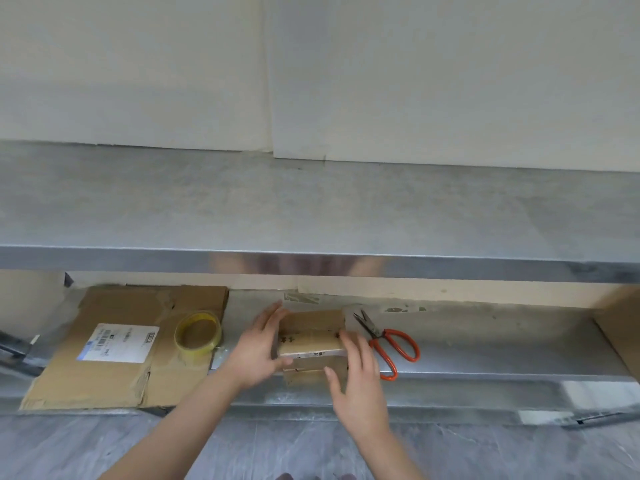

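— Sealing the box (311, 336) yet?
— Not yet, I'd judge. It sits on the shelf (485, 341), flaps apparently folded down. Left hand (258, 344) and right hand (356, 375) press its sides with flat fingers, clasping nothing. Tape (198, 332) lies left, scissors (388, 341) right, both untouched; taping probably remains

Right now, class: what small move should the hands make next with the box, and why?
Probably fold the flaps shut: left hand and right hand flank the small cardboard box, flaps seemingly splayed, tape roll and scissors lying ready beside it.
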The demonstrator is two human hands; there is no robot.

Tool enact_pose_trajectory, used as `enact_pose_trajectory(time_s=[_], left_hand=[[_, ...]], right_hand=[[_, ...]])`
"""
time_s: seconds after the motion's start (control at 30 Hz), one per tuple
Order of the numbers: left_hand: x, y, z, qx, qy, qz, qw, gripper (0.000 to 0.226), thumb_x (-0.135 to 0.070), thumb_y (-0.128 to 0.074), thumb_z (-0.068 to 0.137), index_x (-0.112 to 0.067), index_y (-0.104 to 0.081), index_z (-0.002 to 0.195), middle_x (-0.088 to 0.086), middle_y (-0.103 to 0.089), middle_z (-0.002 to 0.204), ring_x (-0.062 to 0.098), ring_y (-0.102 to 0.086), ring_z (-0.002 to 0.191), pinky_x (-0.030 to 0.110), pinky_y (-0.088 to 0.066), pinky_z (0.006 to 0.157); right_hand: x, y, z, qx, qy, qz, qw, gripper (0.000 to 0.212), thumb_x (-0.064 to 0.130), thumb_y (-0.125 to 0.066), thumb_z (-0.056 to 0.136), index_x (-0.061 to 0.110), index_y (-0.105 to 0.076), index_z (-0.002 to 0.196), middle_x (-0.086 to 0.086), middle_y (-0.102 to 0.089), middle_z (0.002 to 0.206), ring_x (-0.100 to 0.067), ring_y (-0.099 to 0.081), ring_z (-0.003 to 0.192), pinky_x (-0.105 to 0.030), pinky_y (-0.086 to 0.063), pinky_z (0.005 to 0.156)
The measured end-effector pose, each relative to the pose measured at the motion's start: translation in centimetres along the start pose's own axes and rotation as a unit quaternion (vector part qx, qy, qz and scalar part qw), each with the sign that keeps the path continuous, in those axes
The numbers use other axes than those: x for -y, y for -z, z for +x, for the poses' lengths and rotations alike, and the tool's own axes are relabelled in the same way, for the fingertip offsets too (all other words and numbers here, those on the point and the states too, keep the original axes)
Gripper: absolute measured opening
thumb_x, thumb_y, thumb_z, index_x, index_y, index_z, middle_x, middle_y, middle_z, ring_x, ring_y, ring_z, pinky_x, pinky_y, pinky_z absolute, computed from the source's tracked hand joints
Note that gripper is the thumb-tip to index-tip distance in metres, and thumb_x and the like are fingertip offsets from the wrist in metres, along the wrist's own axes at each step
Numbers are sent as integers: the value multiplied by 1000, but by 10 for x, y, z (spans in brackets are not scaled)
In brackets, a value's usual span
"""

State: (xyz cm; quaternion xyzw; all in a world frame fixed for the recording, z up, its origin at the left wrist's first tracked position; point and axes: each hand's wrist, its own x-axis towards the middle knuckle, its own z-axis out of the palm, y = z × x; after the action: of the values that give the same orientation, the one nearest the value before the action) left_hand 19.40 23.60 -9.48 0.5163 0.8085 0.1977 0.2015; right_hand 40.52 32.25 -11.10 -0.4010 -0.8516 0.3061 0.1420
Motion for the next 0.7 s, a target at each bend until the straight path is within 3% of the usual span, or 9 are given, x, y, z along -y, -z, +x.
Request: enact_pose_trajectory(time_s=[0.1, 0.17, 0.3, 0.43, 0.5, 0.6, 0.7], left_hand=[[2, 8, 8, 57, -15, 21, 998, 92, -48, -75, 76, -27, -23, 149, -5, -15, 158, 17, -31, 140, 26, -27, 112], [-1, 6, 7, 59, -22, 13, 998, 97, -50, -79, 70, -26, -26, 147, -1, -23, 152, 19, -39, 133, 25, -31, 109], [-6, -9, -12, 46, -16, -47, 998, 112, -56, -84, 58, -25, -24, 147, 6, -22, 144, 22, -36, 131, 28, -30, 112], [-2, -17, -36, 43, -2, -136, 990, 115, -60, -82, 58, -29, -19, 150, -6, -22, 140, 8, -30, 129, 17, -27, 109], [-1, -16, -47, 36, -13, -135, 990, 102, -53, -81, 66, -32, -25, 148, -13, -31, 138, 0, -33, 126, 14, -29, 107], [-2, -12, -56, -37, -13, -149, 988, 72, -28, -79, 77, -35, -42, 138, -13, -47, 122, -6, -45, 111, 18, -40, 100], [-4, -8, -53, -75, 9, -180, 981, 59, -14, -75, 82, -26, -52, 135, -8, -47, 118, -2, -50, 109, 20, -46, 99]], right_hand=[[7, -7, -18, -71, -2, -29, 997, 50, 38, -59, 92, 29, -44, 139, 4, -31, 145, -19, -28, 136, -38, -39, 111], [14, -12, -27, -70, -13, -11, 997, 50, 36, -59, 92, 28, -44, 138, 5, -36, 140, -16, -32, 131, -38, -41, 108], [24, -23, -34, 5, -39, 92, 995, 72, 39, -57, 93, 29, -19, 153, 8, -24, 152, -9, -27, 141, -16, -26, 111], [32, -21, -35, 30, -36, 166, 985, 87, 35, -68, 88, 29, -12, 154, 13, -14, 158, 2, -19, 142, -3, -18, 108], [34, -21, -33, 41, -23, 183, 982, 93, 33, -73, 84, 27, -13, 155, 17, -15, 157, 5, -17, 142, -3, -15, 109], [39, -19, -26, 34, -29, 203, 978, 87, 25, -76, 82, 21, -24, 152, 9, -28, 151, -3, -30, 139, -19, -26, 115], [44, -15, -11, 22, -25, 170, 985, 76, 16, -74, 82, 20, -33, 147, 5, -37, 141, -6, -40, 131, -12, -27, 108]])
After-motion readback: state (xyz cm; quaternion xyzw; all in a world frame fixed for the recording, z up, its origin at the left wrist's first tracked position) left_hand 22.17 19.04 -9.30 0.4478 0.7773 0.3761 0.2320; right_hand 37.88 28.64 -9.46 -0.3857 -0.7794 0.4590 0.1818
